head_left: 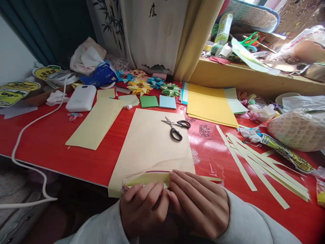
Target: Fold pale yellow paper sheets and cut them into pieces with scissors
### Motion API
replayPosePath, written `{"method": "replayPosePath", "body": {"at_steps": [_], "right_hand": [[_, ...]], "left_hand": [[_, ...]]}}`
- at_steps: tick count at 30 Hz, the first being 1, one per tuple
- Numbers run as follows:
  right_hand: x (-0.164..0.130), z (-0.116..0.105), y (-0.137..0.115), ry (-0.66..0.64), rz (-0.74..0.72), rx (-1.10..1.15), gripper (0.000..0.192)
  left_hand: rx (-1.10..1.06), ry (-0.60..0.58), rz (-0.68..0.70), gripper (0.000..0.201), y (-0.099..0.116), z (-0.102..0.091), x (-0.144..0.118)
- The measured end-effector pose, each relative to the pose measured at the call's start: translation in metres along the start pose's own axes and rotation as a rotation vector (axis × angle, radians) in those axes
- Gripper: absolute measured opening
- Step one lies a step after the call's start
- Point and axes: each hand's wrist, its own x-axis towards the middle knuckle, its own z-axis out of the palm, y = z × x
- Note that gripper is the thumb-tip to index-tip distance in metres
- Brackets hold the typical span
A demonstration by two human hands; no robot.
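Both hands are at the table's front edge on a clear plastic sleeve [149, 177] with colored paper edges showing in it. My left hand [144, 208] is closed on its left part, fingers curled. My right hand [200, 205] grips the middle, its fingers pressed together over the top edge. The lower part of the sleeve is hidden behind the hands. Beyond it lies a large cream sheet of paper [152, 142], flat on the table. Black-handled scissors [175, 128] rest on that sheet, blades apart and pointing left.
On the red table [45, 135], a pale yellow paper strip [98, 123] lies left, near a white power bank [81, 98]. Folded paper stars [139, 87] and small paper squares [149, 101] sit behind. Yellow sheets [209, 103] and narrow strips [256, 162] lie right. A white cable [19, 145] hangs left.
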Motion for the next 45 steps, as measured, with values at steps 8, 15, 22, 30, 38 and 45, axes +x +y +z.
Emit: {"method": "replayPosePath", "body": {"at_steps": [8, 15, 22, 30, 38, 45], "right_hand": [[-0.004, 0.004, -0.003, 0.053, 0.038, 0.077, 0.010], [0.015, -0.004, 0.004, -0.233, 0.369, 0.337, 0.012], [0.043, -0.015, 0.016, -0.653, 0.337, 0.397, 0.012], [0.068, -0.001, 0.024, -1.036, 0.498, 0.300, 0.009], [0.057, -0.002, 0.009, -0.748, 0.426, 0.243, 0.006], [0.052, -0.033, 0.009, -0.463, 0.448, 0.058, 0.009]], "left_hand": [[-0.014, -0.009, 0.007, 0.009, 0.000, 0.001, -0.004], [-0.014, -0.015, 0.010, 0.013, -0.001, -0.001, -0.001], [-0.029, 0.016, 0.002, 0.018, -0.001, -0.001, -0.001], [-0.023, 0.054, -0.021, 0.013, -0.002, 0.001, -0.008], [0.046, 0.144, -0.062, 0.015, -0.008, -0.004, 0.000], [-0.324, -0.036, -0.689, 0.063, -0.028, -0.021, -0.009]]}}
